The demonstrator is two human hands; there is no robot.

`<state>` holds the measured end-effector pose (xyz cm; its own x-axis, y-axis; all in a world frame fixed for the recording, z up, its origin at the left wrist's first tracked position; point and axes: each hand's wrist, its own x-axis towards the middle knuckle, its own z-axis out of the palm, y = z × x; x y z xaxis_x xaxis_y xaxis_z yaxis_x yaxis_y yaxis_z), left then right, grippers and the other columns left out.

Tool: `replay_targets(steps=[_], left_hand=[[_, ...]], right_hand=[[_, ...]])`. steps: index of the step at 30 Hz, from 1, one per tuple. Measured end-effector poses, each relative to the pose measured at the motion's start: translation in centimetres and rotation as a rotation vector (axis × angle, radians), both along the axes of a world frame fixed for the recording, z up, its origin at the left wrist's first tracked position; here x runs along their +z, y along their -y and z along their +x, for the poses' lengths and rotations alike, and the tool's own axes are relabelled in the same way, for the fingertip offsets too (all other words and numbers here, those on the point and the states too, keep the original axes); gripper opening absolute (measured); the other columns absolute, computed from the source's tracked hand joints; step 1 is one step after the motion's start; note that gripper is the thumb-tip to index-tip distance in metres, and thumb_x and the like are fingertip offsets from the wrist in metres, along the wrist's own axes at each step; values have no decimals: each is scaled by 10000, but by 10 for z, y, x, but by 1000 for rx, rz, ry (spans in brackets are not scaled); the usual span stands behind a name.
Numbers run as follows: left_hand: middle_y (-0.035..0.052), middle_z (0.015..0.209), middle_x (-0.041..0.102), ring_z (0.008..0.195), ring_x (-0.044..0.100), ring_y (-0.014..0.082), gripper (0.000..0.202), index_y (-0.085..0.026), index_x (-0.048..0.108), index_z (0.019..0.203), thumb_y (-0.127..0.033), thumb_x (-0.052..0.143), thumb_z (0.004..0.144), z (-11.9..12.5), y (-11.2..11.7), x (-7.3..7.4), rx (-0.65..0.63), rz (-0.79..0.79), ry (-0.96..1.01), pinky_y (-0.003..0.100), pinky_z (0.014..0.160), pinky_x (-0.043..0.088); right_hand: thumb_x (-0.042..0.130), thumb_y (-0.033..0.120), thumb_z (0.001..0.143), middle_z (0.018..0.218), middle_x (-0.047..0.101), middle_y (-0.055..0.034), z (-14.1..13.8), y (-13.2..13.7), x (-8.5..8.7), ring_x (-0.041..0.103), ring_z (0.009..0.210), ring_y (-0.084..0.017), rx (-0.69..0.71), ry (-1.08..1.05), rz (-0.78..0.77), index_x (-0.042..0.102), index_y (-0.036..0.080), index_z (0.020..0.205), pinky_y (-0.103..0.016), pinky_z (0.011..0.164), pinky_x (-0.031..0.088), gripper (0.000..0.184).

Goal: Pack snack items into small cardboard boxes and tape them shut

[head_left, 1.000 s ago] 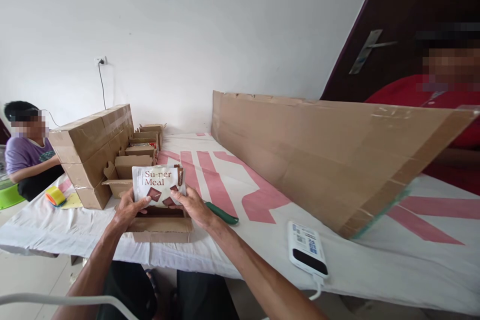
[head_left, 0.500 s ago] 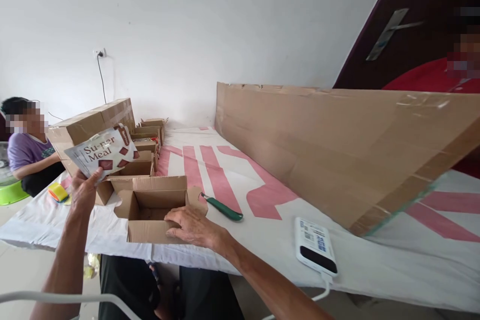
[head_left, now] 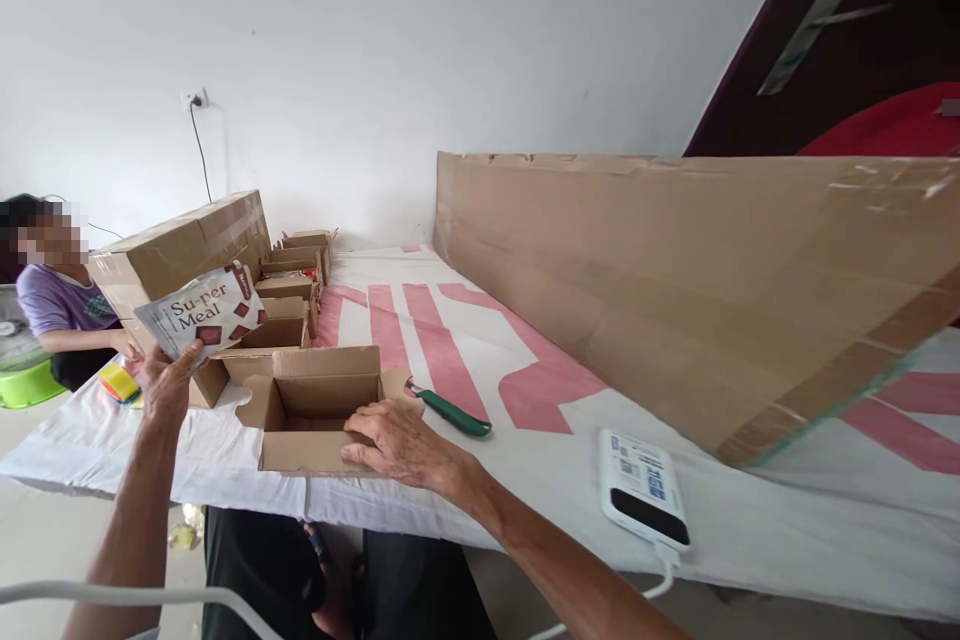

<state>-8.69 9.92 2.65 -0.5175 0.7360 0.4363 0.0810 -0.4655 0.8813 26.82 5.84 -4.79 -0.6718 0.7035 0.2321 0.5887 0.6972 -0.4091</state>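
My left hand (head_left: 166,382) is closed on the lower edge of a white pouch (head_left: 202,308) printed "Su-per Meal", held up above the table's left part. Below and right of the pouch stands an open cardboard box (head_left: 322,452) with its flaps up; the part of its inside that shows looks bare. My right hand (head_left: 394,440) grips this box at its front right corner, fingers over the wall and thumb outside. Just beyond that hand lies a green-handled tool (head_left: 454,413), its tip partly behind the box flap.
Several open boxes (head_left: 289,308) run back in a row beside a large taped carton (head_left: 180,238). A tall cardboard panel (head_left: 637,280) stands along the right. A white device (head_left: 643,490) with a cable lies near the front edge. Tape rolls (head_left: 118,382) and a seated person (head_left: 64,310) are at left.
The pouch has come down a little and tips less. My right hand stays at the box's front right corner. The whole view has shifted slightly.
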Motion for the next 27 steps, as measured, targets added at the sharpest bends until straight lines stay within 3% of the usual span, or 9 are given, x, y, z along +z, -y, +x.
replay_targets(steps=[5, 7, 10, 13, 17, 20, 27], left_hand=[[96, 1082, 817, 902, 752, 253, 671, -165, 759, 1080, -453, 1002, 525, -6, 12, -15, 5, -37, -24, 365, 769, 653], [88, 1070, 816, 907, 754, 252, 656, -166, 749, 1076, -450, 997, 539, -12, 20, -23, 21, -61, -55, 372, 797, 651], [70, 1017, 810, 880, 750, 244, 654, -173, 734, 1077, -446, 991, 541, -23, 32, -38, 70, -118, -68, 360, 778, 638], [62, 969, 800, 832, 738, 238, 662, -177, 719, 1048, -448, 987, 507, -33, 42, -54, 131, -182, -51, 336, 707, 619], [61, 960, 798, 823, 732, 236, 662, -174, 713, 1032, -466, 976, 500, -39, 52, -72, 152, -267, -69, 335, 694, 613], [58, 962, 802, 852, 736, 248, 666, -174, 711, 1051, -467, 960, 507, -39, 55, -81, 149, -309, -75, 341, 704, 613], [60, 952, 804, 870, 730, 253, 673, -172, 716, 1061, -459, 936, 494, -35, 52, -97, 151, -354, -37, 338, 698, 606]], right_hand=[[664, 369, 1042, 1077, 787, -107, 6, -6, -6, 709, 1041, -287, -50, -114, 120, 807, 228, 1074, -428, 977, 521, 203], [651, 351, 1035, 1233, 758, -139, 12, -15, -10, 671, 1185, -325, -153, -229, 192, 779, 232, 1217, -489, 1064, 519, 252], [709, 380, 967, 1429, 675, -177, 23, -37, -21, 591, 1361, -382, -400, -386, 193, 657, 244, 1452, -573, 1132, 506, 506], [795, 389, 833, 1451, 667, -196, 35, -58, -36, 619, 1355, -403, -555, -485, -51, 593, 223, 1523, -581, 1111, 526, 738], [808, 387, 749, 1320, 766, -156, 45, -71, -55, 705, 1244, -365, -445, -756, -436, 743, 221, 1298, -502, 1051, 565, 577], [836, 388, 682, 1211, 808, -113, 50, -71, -62, 732, 1151, -330, -425, -952, -535, 784, 224, 1168, -447, 966, 583, 516], [872, 408, 605, 1026, 823, -48, 56, -72, -58, 725, 867, -246, -506, -1341, -690, 761, 226, 1149, -337, 721, 554, 585]])
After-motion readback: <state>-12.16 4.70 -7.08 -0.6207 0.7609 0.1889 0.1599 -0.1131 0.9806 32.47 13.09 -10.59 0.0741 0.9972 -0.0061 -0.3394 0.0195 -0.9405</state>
